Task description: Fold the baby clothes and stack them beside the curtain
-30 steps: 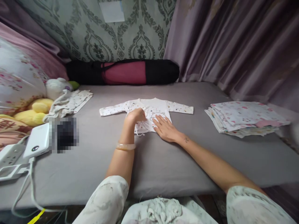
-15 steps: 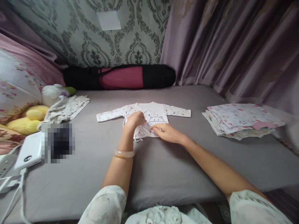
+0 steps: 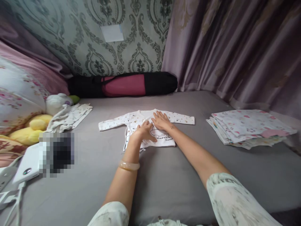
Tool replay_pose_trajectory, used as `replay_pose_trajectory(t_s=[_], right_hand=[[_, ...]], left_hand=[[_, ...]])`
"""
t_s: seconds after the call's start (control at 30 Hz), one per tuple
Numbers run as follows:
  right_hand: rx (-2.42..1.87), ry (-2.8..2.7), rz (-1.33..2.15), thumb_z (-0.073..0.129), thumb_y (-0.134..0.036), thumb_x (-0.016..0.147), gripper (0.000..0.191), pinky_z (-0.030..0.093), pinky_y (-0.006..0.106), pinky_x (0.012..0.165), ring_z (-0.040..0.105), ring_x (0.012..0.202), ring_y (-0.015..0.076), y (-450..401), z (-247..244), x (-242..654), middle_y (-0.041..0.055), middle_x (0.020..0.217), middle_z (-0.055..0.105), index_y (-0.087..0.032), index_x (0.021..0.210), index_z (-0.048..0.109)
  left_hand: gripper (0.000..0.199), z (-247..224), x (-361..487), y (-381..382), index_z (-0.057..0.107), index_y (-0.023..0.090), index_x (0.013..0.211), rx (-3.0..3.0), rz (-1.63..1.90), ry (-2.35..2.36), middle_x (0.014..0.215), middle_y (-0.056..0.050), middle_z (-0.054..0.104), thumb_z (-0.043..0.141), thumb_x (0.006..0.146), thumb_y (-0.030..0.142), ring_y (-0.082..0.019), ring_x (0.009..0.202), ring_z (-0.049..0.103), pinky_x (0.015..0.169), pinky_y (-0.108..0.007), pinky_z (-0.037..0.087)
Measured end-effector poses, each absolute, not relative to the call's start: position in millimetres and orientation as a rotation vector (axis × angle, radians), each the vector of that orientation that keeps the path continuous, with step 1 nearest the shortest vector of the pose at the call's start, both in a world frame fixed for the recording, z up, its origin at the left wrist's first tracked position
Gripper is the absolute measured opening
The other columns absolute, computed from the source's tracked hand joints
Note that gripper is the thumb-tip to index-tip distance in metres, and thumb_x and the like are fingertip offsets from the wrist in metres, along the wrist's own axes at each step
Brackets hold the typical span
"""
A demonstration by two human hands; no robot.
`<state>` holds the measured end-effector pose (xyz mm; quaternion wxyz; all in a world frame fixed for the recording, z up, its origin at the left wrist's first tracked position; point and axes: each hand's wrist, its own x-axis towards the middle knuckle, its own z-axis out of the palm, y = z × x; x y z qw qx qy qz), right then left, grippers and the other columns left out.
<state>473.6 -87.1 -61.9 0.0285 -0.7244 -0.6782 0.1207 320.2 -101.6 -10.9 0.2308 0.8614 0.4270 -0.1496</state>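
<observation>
A small white baby shirt (image 3: 166, 142) lies spread on the grey sheet, its speckled sleeves stretched out to both sides. Its front carries a line drawing and black lettering, partly covered by my hands. My left hand (image 3: 143, 131) rests on the middle of the shirt with fingers spread. Just beyond it, my right hand (image 3: 161, 121) lies flat on the upper chest, fingers extended. Thin white ties show at the shirt's lower left edge.
A stack of folded printed cloths (image 3: 246, 127) sits at the right. On the left are a crumpled patterned cloth (image 3: 70, 117), plush toys (image 3: 35, 128), a white power bank (image 3: 29, 164) with cables, and a blurred dark patch. A black and pink long bag (image 3: 124, 85) lies along the wall.
The shirt's lower front now lies flatter, with lettering showing. My left hand has opened from a closed pose, and my right hand has moved from the lower edge up to the chest.
</observation>
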Motion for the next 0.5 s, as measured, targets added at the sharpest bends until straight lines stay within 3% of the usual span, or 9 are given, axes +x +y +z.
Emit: replay_pose_trajectory(t_s=[0.17, 0.33, 0.4, 0.5], right_hand=[[-2.261, -2.022, 0.327, 0.017, -0.054, 0.098, 0.067, 0.004, 0.055, 0.116, 0.007, 0.148, 0.0326, -72.2, -68.5, 470.2, 0.0103, 0.162, 0.012, -0.018, 0.154, 0.024], [-2.215, -1.985, 0.226, 0.018, -0.055, 0.097, 0.068, 0.001, 0.058, 0.114, 0.008, 0.147, 0.0338, -73.8, -78.6, 466.6, 0.0117, 0.161, 0.016, -0.018, 0.153, 0.026], [-2.199, -1.974, 0.239, 0.020, -0.054, 0.097, 0.067, 0.000, 0.058, 0.115, 0.007, 0.147, 0.0332, -74.2, -78.5, 466.5, 0.0120, 0.161, 0.016, -0.017, 0.153, 0.027], [-2.127, -1.927, 0.431, 0.020, -0.052, 0.098, 0.065, 0.000, 0.056, 0.116, 0.007, 0.148, 0.0292, -72.4, -70.7, 472.3, 0.0109, 0.162, 0.016, -0.017, 0.153, 0.027]], left_hand=[[0.107, -10.7, 319.6, -101.5, 0.021, 0.023, 0.151, 2.349, -0.437, 1.148, 0.162, -0.015, 0.001, 0.076, 0.063, 0.049, -0.029, 0.150, -0.001, 0.119, -0.053, 0.009], [0.104, -19.8, 317.7, -97.8, 0.027, 0.028, 0.149, 2.388, -0.347, 1.131, 0.162, -0.015, 0.008, 0.077, 0.060, 0.050, -0.035, 0.149, 0.006, 0.116, -0.059, 0.013], [0.094, -21.4, 316.2, -96.5, 0.034, 0.029, 0.145, 2.408, -0.302, 1.125, 0.161, -0.014, 0.017, 0.074, 0.064, 0.053, -0.035, 0.148, 0.013, 0.115, -0.060, 0.015], [0.063, -20.7, 314.8, -95.2, 0.048, 0.027, 0.134, 2.422, -0.225, 1.110, 0.149, -0.011, 0.041, 0.062, 0.078, 0.053, -0.032, 0.141, 0.031, 0.114, -0.057, 0.019]])
